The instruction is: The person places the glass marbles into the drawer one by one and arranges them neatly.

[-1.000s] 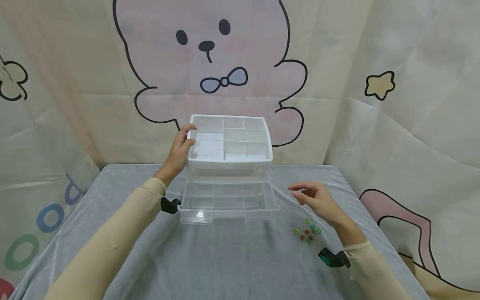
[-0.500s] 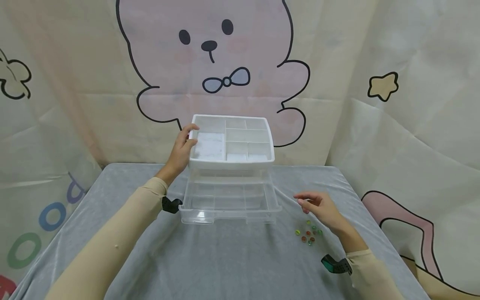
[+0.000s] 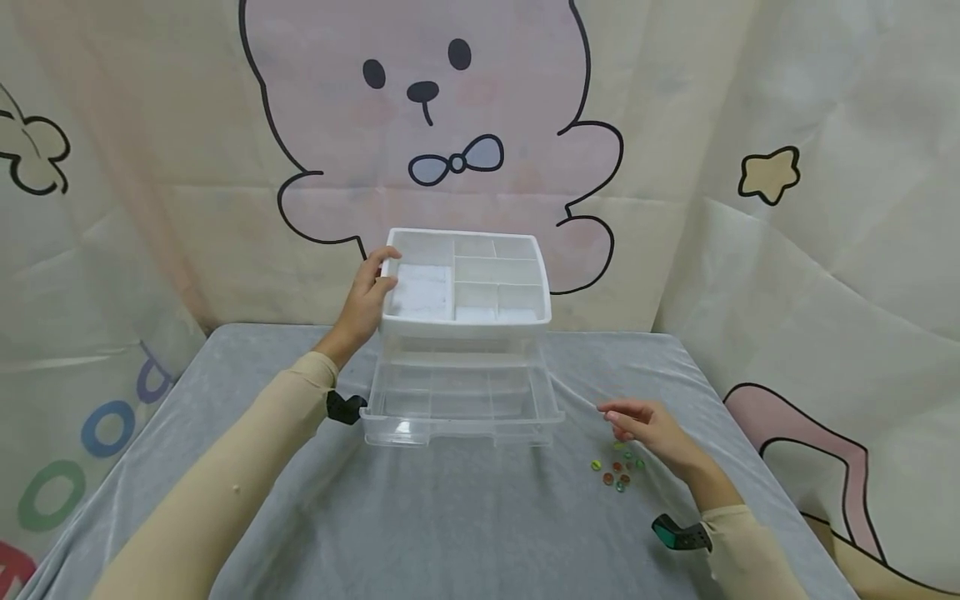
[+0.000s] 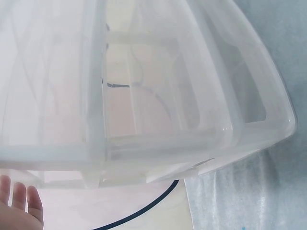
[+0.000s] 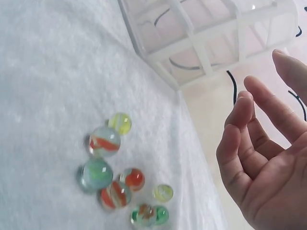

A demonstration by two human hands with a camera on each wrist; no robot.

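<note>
A clear plastic storage box with a white divided top tray (image 3: 491,271) stands at the middle of the table. Its transparent lower drawer (image 3: 463,429), with compartments inside, is pulled out toward me. My left hand (image 3: 362,304) holds the tray's left side, thumb and a finger over the rim; more fingers (image 4: 19,195) lie along the side in the left wrist view. Right of the box, my right hand (image 3: 656,432) hovers near several glass marbles (image 3: 608,478), fingers loosely bent and holding nothing. In the right wrist view the orange, green and yellow marbles (image 5: 104,141) lie close together.
A grey cloth (image 3: 450,533) covers the table. Behind it hangs a cream curtain (image 3: 660,100) printed with a pink bear. Dark wrist cameras (image 3: 681,533) sit on both forearms.
My right hand has moved down and slightly right, closer to the marbles. The left hand keeps its place on the box, and the view has shifted slightly.
</note>
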